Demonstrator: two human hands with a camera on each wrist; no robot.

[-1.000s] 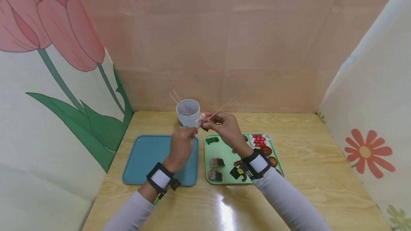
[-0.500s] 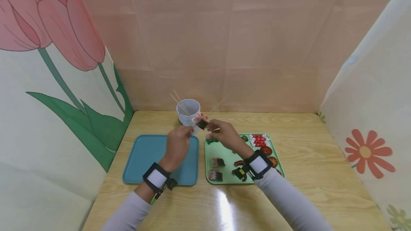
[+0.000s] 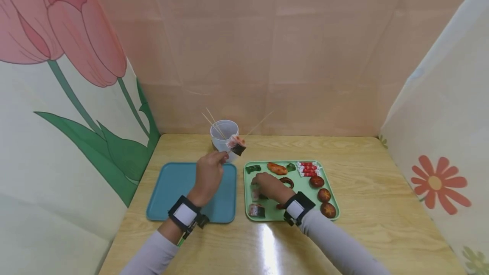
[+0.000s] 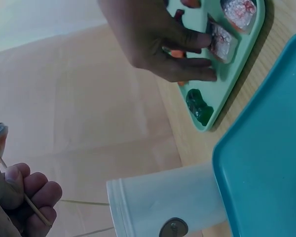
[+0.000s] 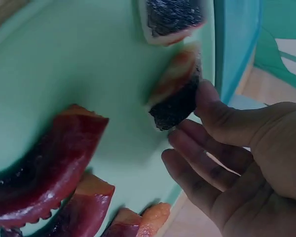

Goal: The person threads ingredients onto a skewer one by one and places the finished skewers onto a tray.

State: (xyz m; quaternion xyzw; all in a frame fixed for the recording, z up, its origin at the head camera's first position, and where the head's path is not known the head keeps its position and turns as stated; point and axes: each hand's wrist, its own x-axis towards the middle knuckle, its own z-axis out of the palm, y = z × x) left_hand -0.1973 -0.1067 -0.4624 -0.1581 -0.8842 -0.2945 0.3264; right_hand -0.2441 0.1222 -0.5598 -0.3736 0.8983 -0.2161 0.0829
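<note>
In the head view my left hand (image 3: 208, 175) pinches a thin wooden skewer (image 3: 259, 123) above the blue tray (image 3: 168, 190). A pinkish fish chunk (image 3: 237, 145) with black skin is threaded on it, near my fingertips. My right hand (image 3: 273, 186) is low over the green tray (image 3: 303, 188). In the right wrist view, its thumb touches one side of another dark-skinned fish chunk (image 5: 175, 101), and loosely bent fingertips lie at the lower edge. One more fish chunk (image 3: 256, 210) lies close by on the green tray.
A white tub (image 3: 221, 143) holding a few skewers stands behind the trays. On the green tray lie octopus tentacle pieces (image 5: 49, 168), an orange piece (image 3: 277, 168), green pieces (image 3: 253, 168), red-and-white sticks (image 3: 308, 168) and brown mushrooms (image 3: 328, 210).
My right hand has left the skewered fish chunk and come down to a chunk on the green tray. The left hand keeps the skewer and has shifted slightly left and down.
</note>
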